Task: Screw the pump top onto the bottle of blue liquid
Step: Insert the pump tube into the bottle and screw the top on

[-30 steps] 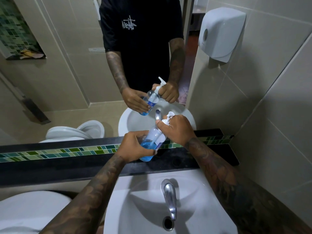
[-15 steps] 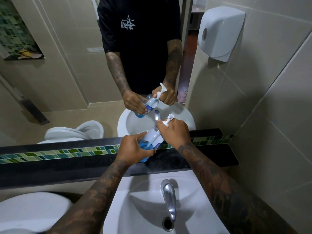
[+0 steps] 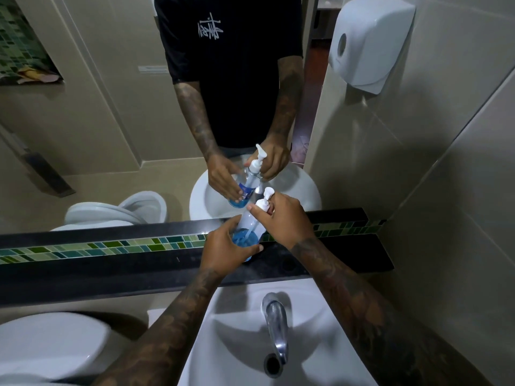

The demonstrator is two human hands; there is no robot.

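Above a white sink [image 3: 312,355] and black ledge [image 3: 139,268], mid-frame, the left hand [image 3: 225,252] is wrapping its fingers around the bottle of blue liquid [image 3: 246,235], while the right hand [image 3: 287,218] is pinching the white pump top [image 3: 263,201] on its neck.

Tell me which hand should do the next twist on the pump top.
Right. The right hand already has its fingers on the white pump top, while the left hand wraps the bottle low down, near the blue liquid, steadying it above the dark ledge.
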